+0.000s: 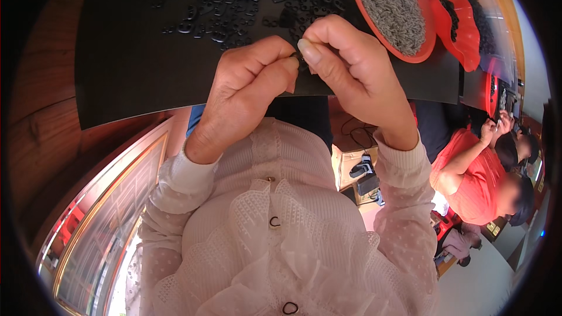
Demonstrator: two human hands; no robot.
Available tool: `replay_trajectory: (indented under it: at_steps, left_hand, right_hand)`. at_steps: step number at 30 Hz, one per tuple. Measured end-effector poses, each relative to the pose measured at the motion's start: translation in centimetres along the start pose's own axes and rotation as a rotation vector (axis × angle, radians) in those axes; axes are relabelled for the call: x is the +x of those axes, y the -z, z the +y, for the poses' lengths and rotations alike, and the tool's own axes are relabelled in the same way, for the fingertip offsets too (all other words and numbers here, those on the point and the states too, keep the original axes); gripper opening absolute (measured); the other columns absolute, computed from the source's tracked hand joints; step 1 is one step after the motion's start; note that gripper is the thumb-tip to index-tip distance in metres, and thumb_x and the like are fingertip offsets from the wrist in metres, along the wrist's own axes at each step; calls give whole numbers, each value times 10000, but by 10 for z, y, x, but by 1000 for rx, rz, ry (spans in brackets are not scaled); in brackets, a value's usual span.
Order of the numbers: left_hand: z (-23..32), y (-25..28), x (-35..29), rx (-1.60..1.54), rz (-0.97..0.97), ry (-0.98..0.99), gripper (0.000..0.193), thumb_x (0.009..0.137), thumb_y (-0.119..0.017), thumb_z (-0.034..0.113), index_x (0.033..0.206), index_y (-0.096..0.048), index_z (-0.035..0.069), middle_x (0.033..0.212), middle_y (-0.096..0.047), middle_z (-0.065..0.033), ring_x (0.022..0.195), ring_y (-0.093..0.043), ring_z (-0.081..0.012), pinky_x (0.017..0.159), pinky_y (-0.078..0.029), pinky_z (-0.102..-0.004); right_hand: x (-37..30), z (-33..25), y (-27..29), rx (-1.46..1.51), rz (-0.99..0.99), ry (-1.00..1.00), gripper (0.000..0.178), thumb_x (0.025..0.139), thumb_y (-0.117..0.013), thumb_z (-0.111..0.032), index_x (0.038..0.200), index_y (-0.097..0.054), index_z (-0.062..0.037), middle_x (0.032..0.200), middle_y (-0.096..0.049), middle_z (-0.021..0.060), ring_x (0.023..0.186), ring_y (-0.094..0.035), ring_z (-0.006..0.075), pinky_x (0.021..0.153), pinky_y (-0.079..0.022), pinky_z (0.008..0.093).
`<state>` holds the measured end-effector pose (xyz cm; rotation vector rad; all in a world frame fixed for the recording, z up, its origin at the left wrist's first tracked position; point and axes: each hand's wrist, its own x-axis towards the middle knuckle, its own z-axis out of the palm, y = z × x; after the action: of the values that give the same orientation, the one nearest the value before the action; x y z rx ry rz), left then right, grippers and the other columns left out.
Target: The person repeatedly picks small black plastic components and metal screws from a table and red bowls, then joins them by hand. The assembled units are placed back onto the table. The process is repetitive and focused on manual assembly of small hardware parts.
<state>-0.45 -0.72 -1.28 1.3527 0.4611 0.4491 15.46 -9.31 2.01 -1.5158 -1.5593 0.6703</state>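
Both my hands meet over the near part of a black work surface (129, 76). My left hand (249, 85) is closed, thumb pressed against the curled forefinger. Facing it, my right hand (354, 70) pinches with thumb and forefinger. A small dark part (301, 60) shows between the fingertips of the two hands; its kind is mostly hidden. Just beyond the hands lie many loose small black plastic parts (234, 9), some with holes in them. A red bowl (430, 38) filled with small grey metal pieces (389, 9) stands right of my right hand.
Right of that bowl is a red wavy-rimmed dish (468, 52) with small black parts in it. A person in a red shirt (471, 181) works farther along on the right. A box with dark items (366, 178) sits below the table edge.
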Motion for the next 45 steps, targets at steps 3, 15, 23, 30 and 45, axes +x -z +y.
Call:
replay_trajectory:
  at_steps: [3, 15, 23, 30, 45]
  left_hand:
    - [0, 1, -1, -19, 14, 5, 130, 884, -521, 44, 762, -551, 7, 667, -541, -6, 623, -467, -55, 560, -396, -227]
    - [0, -1, -1, -37, 16, -28, 128, 876, -509, 19, 754, -536, -10, 649, -523, -7, 611, -467, -60, 557, -408, -233]
    - [1, 0, 0, -49, -7, -37, 124, 871, -518, 9, 749, -540, -1, 640, -516, 8, 592, -447, -48, 533, -381, -228]
    - [-10, -1, 2, -13, -12, -86, 122, 848, -520, -17, 727, -508, 0, 614, -460, 8, 567, -400, -42, 494, -348, -229]
    - [-4, 2, 4, 40, -99, -72, 136, 866, -458, 0, 761, -542, -17, 654, -521, -18, 617, -478, -71, 577, -402, -240]
  right_hand:
    - [0, 0, -3, -97, 1, 53, 81, 903, -564, -51, 869, -507, -4, 733, -544, 140, 630, -568, 305, 548, -437, 350]
    - [-9, -1, -16, -134, 71, 26, 136, 921, -554, -79, 844, -477, 2, 672, -512, 146, 608, -546, 328, 537, -429, 371]
    - [-8, -4, -2, 63, -11, -92, 101, 923, -552, -78, 869, -514, -2, 699, -528, 107, 606, -544, 239, 569, -441, 313]
    - [-5, -6, -1, -49, -50, 22, 31, 886, -544, -17, 869, -519, -6, 750, -541, 118, 628, -537, 267, 569, -435, 341]
    - [57, 32, 41, -760, -1, 170, 82, 878, -578, -61, 930, -530, -20, 841, -554, 113, 724, -551, 324, 631, -445, 377]
